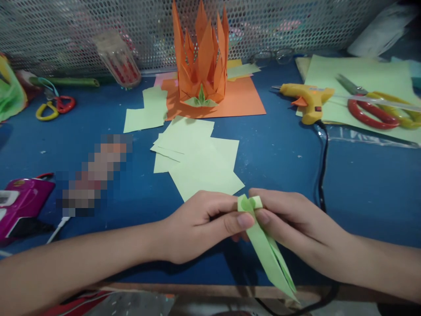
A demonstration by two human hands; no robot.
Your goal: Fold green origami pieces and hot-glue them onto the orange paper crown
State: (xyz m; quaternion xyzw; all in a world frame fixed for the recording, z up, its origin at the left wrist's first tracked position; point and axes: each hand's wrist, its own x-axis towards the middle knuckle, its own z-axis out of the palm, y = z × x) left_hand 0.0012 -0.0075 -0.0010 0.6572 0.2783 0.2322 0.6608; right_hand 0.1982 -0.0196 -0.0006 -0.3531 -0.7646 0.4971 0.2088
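Note:
Both my hands pinch a folded light-green paper piece point(267, 254), long and pointed, whose tip hangs toward me over the table's front edge. My left hand point(200, 226) grips its upper end with thumb and fingers closed. My right hand point(296, 228) holds the same end from the right, thumb pressed on the fold. Just beyond my hands lies a loose stack of light-green paper squares point(197, 153). Farther back stands an orange folded-paper crown point(202, 57) with green petals at its base, on an orange sheet point(243, 103).
A yellow glue gun point(307, 98) with a black cord lies at the right, beside red and yellow scissors point(378, 109) on a green sheet. Small scissors point(54, 107) and a magenta device point(19, 204) sit at the left. A perforated metal screen point(66, 26) closes the back.

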